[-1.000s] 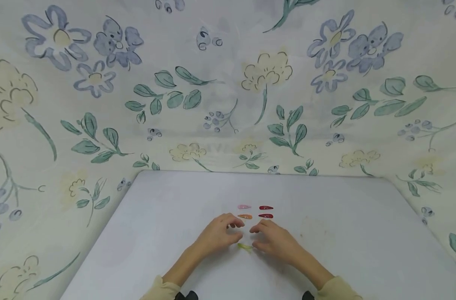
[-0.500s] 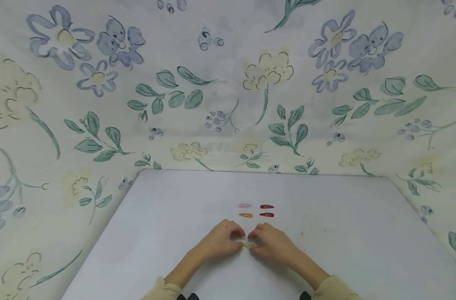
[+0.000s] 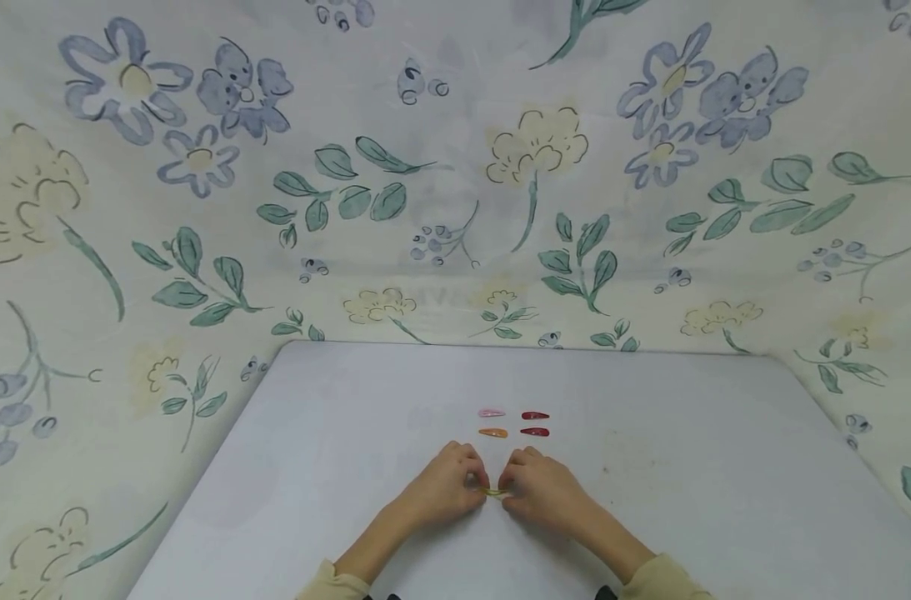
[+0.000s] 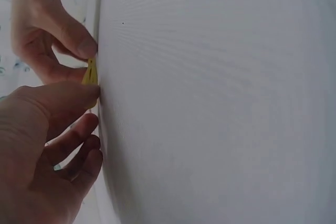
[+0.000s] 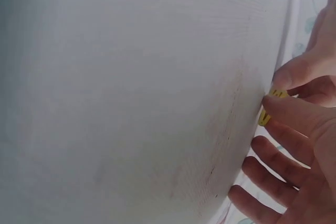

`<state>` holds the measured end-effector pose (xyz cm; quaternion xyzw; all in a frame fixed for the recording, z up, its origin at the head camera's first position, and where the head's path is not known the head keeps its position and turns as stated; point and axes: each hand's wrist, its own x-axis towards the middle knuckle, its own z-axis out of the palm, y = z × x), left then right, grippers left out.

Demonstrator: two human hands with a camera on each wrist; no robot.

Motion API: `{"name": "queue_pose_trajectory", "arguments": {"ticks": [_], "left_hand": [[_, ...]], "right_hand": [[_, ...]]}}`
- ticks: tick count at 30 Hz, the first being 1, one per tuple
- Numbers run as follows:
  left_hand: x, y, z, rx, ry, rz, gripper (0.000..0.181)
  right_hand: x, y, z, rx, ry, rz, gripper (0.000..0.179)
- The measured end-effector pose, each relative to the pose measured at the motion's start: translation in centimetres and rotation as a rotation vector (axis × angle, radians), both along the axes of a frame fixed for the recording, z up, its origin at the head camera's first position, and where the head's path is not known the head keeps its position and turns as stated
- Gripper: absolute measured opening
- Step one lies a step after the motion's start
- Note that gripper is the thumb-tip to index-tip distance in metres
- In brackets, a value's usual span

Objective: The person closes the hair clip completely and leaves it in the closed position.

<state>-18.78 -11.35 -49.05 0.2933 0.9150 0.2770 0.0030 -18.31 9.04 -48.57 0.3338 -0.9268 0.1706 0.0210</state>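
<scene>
A yellow snap hair clip point(image 3: 494, 492) spans the gap between my two hands, just above or on the white table. My left hand point(image 3: 449, 485) pinches its left end between thumb and fingertips. At the other end, the thumb and index finger of my right hand point(image 3: 543, 490) grip it. The left wrist view shows the clip point(image 4: 91, 71) edge-on with its slotted metal frame; my left thumb covers part of it. In the right wrist view, the clip point(image 5: 264, 117) is partly hidden behind my right thumb, and the other right fingers spread loosely.
Beyond my hands lie two rows of snap hair clips: a pink clip point(image 3: 491, 412) and a red clip point(image 3: 535, 415) behind, an orange clip point(image 3: 493, 432) and a dark red clip point(image 3: 534, 432) in front. The white table point(image 3: 335, 417) meets a floral cloth point(image 3: 440, 208) at the back.
Both hands have come closer together and down to the yellow hair clip, which lay between them on the table. Each hand now pinches one end. The other clips have stayed put.
</scene>
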Motion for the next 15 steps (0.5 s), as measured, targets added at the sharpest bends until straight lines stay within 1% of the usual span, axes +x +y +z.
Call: {"name": "queue_pose_trajectory", "arguments": {"ticks": [5, 15], "left_hand": [[-0.03, 0.08, 0.07, 0.002, 0.011, -0.003, 0.01], [0.16, -0.07, -0.26, 0.003, 0.097, -0.008, 0.005]], "right_hand": [[0.04, 0.04, 0.03, -0.005, -0.011, -0.015, 0.011], [0.06, 0.11, -0.42, -0.011, 0.005, -0.007, 0.01]]}}
